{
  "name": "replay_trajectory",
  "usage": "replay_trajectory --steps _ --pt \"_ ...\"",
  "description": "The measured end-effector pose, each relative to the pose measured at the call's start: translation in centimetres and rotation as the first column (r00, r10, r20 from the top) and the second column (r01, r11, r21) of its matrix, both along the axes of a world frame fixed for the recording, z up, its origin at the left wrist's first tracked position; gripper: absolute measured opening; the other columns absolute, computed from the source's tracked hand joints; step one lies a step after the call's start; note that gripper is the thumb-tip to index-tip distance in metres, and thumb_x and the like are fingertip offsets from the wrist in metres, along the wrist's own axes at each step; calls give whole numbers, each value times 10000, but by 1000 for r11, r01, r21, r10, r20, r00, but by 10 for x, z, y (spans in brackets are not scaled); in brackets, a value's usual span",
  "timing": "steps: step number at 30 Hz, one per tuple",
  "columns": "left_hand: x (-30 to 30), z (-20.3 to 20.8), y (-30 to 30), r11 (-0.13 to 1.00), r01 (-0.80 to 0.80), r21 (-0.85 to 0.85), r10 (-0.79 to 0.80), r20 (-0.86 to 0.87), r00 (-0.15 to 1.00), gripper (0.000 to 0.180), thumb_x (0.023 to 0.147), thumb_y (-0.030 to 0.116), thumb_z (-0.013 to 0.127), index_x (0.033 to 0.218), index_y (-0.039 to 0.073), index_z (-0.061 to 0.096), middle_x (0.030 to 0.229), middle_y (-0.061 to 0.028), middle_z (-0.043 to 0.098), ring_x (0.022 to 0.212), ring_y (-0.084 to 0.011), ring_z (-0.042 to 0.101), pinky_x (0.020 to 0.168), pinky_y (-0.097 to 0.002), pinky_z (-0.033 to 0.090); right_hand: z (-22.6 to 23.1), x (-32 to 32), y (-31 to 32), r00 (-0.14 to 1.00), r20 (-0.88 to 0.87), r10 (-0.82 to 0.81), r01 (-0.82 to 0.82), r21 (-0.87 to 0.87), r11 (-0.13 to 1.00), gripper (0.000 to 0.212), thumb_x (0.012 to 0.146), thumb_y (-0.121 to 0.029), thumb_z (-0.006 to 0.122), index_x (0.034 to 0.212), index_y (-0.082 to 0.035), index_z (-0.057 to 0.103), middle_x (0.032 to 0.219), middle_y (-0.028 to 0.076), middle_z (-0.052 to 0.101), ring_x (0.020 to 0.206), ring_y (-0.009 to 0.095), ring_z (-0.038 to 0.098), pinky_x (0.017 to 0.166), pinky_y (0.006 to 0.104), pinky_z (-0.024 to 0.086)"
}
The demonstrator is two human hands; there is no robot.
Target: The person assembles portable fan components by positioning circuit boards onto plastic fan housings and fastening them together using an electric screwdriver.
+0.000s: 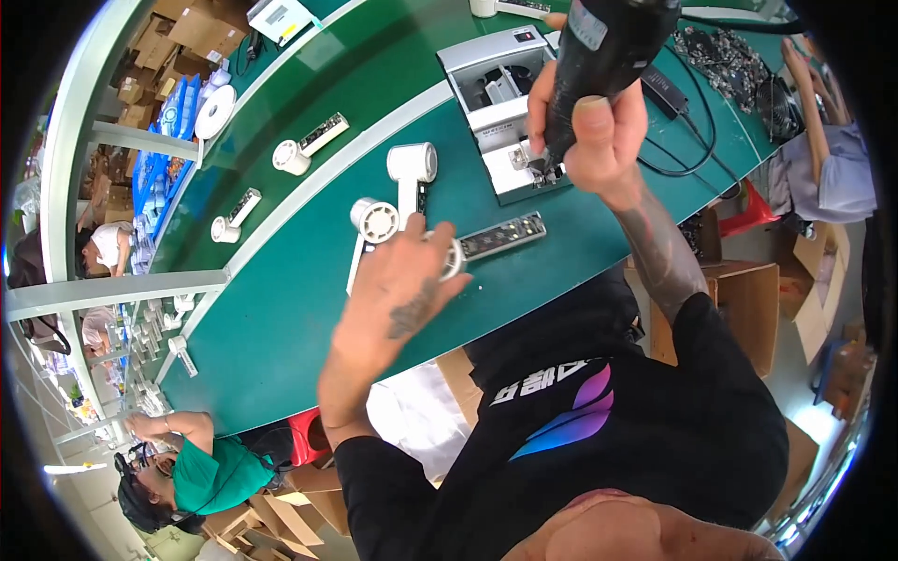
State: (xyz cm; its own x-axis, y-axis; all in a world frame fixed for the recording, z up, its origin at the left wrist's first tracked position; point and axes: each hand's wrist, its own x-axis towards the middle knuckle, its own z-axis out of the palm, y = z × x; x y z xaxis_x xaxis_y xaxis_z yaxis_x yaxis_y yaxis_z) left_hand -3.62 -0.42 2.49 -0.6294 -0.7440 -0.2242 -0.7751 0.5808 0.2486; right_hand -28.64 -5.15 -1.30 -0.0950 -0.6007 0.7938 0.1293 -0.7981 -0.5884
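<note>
My right hand point(603, 145) is wrapped round a black electric screwdriver point(608, 47). Its lower end is down at the front of a grey-white screw feeder point(472, 61). My left hand point(398, 276) is closed over the round head of a white handheld fan whose handle point(505, 236) points right and shows its inner circuit parts. Just beyond the left fingers, a second white fan point(377, 221) lies partly under the hand. Farther back is a third fan point(412, 164), its handle toward me. The left palm and some fingertips are hidden.
On the green belt behind a metal rail lie open fans point(291, 157) point(224, 229). A black cable point(706, 154) loops at the right, near a heap of small dark parts point(725, 70). A co-worker in green point(234, 472) sits at the left; another person's arms point(812, 107) reach in at far right.
</note>
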Motion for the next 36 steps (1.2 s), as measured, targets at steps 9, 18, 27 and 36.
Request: replay_trajectory --steps 9,18,27,36 --pt "-10 -62 24 974 41 -221 -52 -42 998 408 813 271 810 1116 67 629 953 -98 535 844 -253 633 648 -358 541 5 -15 28 996 85 13 -31 217 976 704 1021 -643 386 1039 37 567 626 95 564 478 156 552 440 269 433" --pt "-14 -104 3 845 164 -508 -403 -406 820 420 804 245 821 1192 124 716 1127 -64 657 933 -249 637 761 -386 496 25 -28 -37 970 9 -243 242 66 968 615 988 -531 616 1202 14 428 724 91 596 512 128 542 484 247 436" --pt "-25 -109 18 949 -5 -315 -163 -505 848 237 838 175 784 1051 77 750 916 -38 665 872 -222 622 739 -342 450 5 16 4 972 -177 -157 190 189 963 686 1013 -628 439 1059 45 560 703 106 594 537 136 549 497 264 411" --pt "-27 -106 15 976 -32 -213 -81 -503 861 215 826 178 789 999 61 740 866 -38 624 840 -231 599 735 -364 436 -9 16 15 973 -217 -81 130 222 966 650 1061 -493 439 1346 91 405 681 91 571 487 104 505 476 241 411"
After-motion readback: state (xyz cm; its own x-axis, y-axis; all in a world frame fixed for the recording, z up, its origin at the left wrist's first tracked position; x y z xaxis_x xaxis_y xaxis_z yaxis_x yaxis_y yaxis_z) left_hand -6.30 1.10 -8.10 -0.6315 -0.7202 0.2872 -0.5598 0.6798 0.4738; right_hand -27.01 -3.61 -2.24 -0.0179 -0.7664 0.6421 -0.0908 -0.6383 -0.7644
